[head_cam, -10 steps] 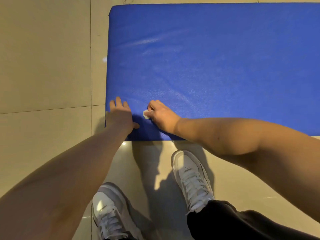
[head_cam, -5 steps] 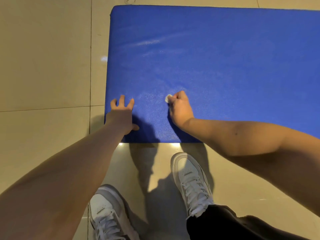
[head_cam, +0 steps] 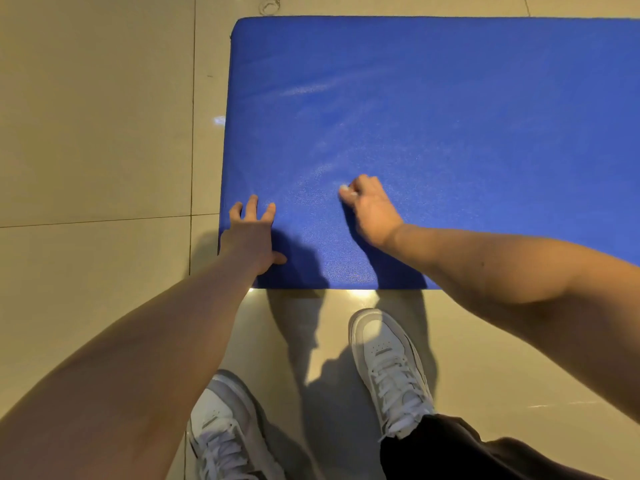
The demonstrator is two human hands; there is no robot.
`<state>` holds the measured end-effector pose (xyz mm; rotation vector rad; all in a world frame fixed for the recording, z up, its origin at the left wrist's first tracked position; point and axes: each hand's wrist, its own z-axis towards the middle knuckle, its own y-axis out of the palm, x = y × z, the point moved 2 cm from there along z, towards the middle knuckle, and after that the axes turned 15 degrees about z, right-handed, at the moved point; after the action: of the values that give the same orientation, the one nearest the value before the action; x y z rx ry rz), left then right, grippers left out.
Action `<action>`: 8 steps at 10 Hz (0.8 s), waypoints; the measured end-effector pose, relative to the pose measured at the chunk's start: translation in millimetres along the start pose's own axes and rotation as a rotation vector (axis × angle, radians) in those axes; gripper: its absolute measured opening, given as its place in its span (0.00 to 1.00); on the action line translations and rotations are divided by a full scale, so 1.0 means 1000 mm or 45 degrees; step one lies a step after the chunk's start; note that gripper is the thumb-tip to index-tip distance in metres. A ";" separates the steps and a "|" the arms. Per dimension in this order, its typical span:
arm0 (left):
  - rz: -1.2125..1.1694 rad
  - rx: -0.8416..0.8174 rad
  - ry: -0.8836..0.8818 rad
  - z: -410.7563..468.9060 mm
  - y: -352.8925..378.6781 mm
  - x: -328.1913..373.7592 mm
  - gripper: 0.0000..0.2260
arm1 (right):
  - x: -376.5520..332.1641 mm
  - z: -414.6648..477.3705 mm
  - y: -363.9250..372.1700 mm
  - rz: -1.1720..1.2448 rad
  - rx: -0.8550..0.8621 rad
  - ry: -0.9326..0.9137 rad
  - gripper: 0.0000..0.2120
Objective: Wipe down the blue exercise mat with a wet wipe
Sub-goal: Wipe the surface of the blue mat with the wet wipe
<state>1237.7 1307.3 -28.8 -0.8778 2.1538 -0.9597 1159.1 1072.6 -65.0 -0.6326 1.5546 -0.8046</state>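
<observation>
The blue exercise mat [head_cam: 450, 116] lies flat on the tiled floor and fills the upper right of the view. My right hand [head_cam: 372, 211] grips a small white wet wipe [head_cam: 346, 191] and presses it on the mat's near part; only a corner of the wipe shows past the fingers. My left hand [head_cam: 251, 235] rests flat with spread fingers on the mat's near-left corner. Faint wet streaks shine across the mat above my hands.
My two white sneakers [head_cam: 388, 368] stand on the beige floor tiles [head_cam: 97, 133] just in front of the mat's near edge. A small ring-shaped object [head_cam: 270, 5] lies on the floor past the mat's far-left corner.
My right hand has slid the wipe rightward and farther onto the mat, away from my left hand. My left hand stays on the corner, fingers now more spread.
</observation>
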 end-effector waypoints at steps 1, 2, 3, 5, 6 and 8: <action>0.015 0.017 -0.003 -0.001 -0.001 0.000 0.50 | 0.032 -0.002 -0.015 -0.070 0.124 0.242 0.13; 0.022 0.017 -0.001 0.001 0.000 0.001 0.51 | 0.016 0.004 -0.012 -0.068 0.203 0.427 0.16; 0.036 0.032 0.002 0.002 0.000 0.001 0.51 | -0.017 0.011 0.010 0.010 0.131 0.344 0.16; -0.006 -0.028 -0.001 0.007 -0.001 0.000 0.51 | -0.092 0.027 0.045 0.181 -0.235 -0.024 0.06; -0.029 -0.029 -0.010 0.005 -0.002 0.000 0.50 | -0.068 0.027 0.032 0.067 -0.308 -0.172 0.04; -0.048 -0.022 0.003 0.003 -0.004 -0.002 0.49 | 0.006 0.029 -0.021 0.090 0.039 0.229 0.08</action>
<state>1242.4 1305.1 -27.2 -0.9291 2.1575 -0.9623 1185.5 1051.6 -53.4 -0.4905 1.7144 -0.8489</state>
